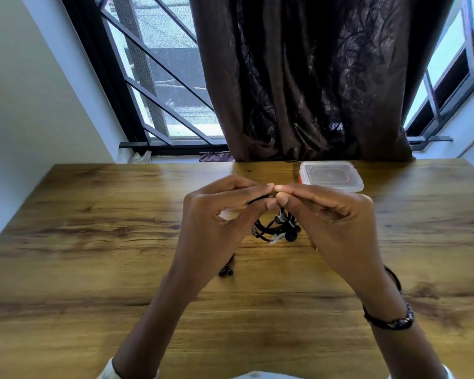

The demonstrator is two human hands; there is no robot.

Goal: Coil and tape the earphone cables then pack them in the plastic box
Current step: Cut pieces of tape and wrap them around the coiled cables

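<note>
Both forearms enter from the near edge of the wooden table. Left hand and right hand meet fingertip to fingertip mid-table, pinched shut on the top of a black earphone cable coil. Coil hangs down from the pinch, loops bunched, buds at bottom. Second earphone lies near the left wrist. Clear plastic box, lidded, sits at far edge, right of centre. Left side open.
</note>
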